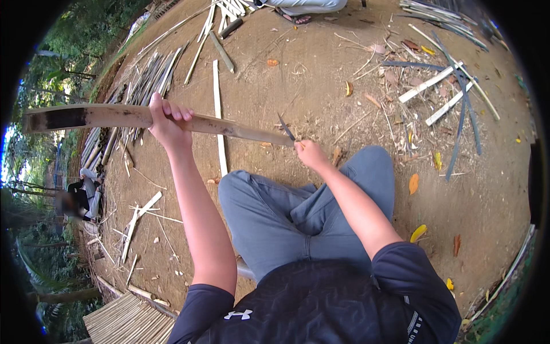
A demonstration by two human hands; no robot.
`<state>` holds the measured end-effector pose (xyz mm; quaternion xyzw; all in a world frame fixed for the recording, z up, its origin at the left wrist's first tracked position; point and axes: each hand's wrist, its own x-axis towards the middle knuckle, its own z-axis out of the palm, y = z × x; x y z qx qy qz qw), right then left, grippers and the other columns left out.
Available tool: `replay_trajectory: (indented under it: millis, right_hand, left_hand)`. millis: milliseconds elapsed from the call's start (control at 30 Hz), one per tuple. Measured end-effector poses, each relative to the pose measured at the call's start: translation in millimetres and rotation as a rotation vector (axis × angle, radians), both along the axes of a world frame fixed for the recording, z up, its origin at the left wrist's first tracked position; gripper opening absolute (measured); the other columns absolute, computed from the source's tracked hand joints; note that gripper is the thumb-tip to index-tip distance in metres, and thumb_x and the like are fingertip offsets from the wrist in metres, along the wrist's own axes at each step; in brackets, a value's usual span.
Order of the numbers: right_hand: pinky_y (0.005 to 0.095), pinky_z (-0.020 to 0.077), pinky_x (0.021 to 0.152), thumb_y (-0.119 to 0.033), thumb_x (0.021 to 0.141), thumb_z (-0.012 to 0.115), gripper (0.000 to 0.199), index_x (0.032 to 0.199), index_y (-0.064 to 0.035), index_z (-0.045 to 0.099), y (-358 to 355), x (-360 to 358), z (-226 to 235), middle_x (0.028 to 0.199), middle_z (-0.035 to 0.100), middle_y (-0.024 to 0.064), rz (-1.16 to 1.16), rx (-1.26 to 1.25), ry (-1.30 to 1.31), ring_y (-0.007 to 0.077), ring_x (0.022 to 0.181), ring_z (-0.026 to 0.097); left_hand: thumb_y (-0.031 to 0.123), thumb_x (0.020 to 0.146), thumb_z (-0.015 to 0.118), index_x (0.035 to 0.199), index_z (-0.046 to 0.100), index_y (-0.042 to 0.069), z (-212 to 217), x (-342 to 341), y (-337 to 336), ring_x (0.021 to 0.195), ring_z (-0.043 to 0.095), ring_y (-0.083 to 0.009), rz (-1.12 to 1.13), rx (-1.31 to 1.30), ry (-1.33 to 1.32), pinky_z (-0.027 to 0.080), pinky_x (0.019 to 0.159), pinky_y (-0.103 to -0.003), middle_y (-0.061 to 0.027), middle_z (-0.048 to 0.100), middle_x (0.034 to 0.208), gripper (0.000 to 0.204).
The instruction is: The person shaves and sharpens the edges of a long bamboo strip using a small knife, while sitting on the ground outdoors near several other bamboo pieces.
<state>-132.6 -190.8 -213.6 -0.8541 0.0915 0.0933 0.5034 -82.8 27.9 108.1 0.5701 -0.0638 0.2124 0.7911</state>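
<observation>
A long split-bamboo piece (240, 131), pale with a dark patch toward its left end, stretches across in front of me above the ground. My left hand (171, 123) is closed round it left of its middle. At its right end my right hand (312, 153) is closed on a knife (286, 126), whose narrow dark blade points up and to the left. The blade lies against or just beside the bamboo's tip; I cannot tell which. Its handle is hidden in my fingers. My crossed legs (309, 212) are just below both hands.
Bamboo strips (152, 77) are heaped at the left, near a seated person (86, 192). One pale strip (217, 109) lies beyond the held bamboo. Crossed strips (458, 92) lie at the right. Another person's legs (309, 7) show at the top. A slatted bamboo mat (129, 321) is lower left.
</observation>
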Motion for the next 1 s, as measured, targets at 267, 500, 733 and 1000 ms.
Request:
replay_trajectory:
  millis: [267,500,733,1000]
  right_hand:
    - [0.0501,0.0547,0.077,-0.038,0.098,0.052,0.035,0.098,-0.0098,0.072,15,-12,37,0.092,0.072,0.0199,0.092,-0.142,-0.165,0.0395,0.087,0.070]
    - [0.0495,0.0566,0.074,-0.036,0.098,0.053,0.035,0.096,-0.0064,0.072,17,-7,41,0.089,0.073,0.0184,0.164,-0.253,-0.117,0.0382,0.084,0.071]
    - [0.0481,0.0567,0.076,-0.034,0.097,0.055,0.033,0.099,-0.0062,0.072,14,-4,16,0.092,0.074,0.0161,0.168,-0.343,0.006,0.0335,0.087,0.073]
    - [0.0485,0.0535,0.090,-0.035,0.095,0.056,0.037,0.108,-0.0034,0.070,2,7,3,0.112,0.069,0.0201,0.125,-0.407,0.241,0.0374,0.107,0.066]
  left_hand:
    - [0.032,0.100,0.055,0.069,0.039,0.016,-8,0,36,0.045,0.043,-0.0142,0.066,-0.036,0.007,0.045,0.050,-0.033,0.0014,0.038,0.052,0.039]
    - [0.032,0.099,0.058,0.068,0.040,0.014,-12,1,51,0.044,0.044,-0.0153,0.064,-0.051,-0.038,0.045,0.050,-0.033,-0.0007,0.040,0.051,0.039]
    - [0.031,0.098,0.057,0.068,0.039,0.014,-17,-4,54,0.044,0.044,-0.0152,0.028,-0.053,-0.046,0.045,0.049,-0.033,-0.0006,0.040,0.051,0.039]
    - [0.030,0.098,0.056,0.068,0.040,0.014,-17,-6,59,0.043,0.044,-0.0158,0.033,-0.064,-0.032,0.046,0.050,-0.034,-0.0006,0.039,0.049,0.038]
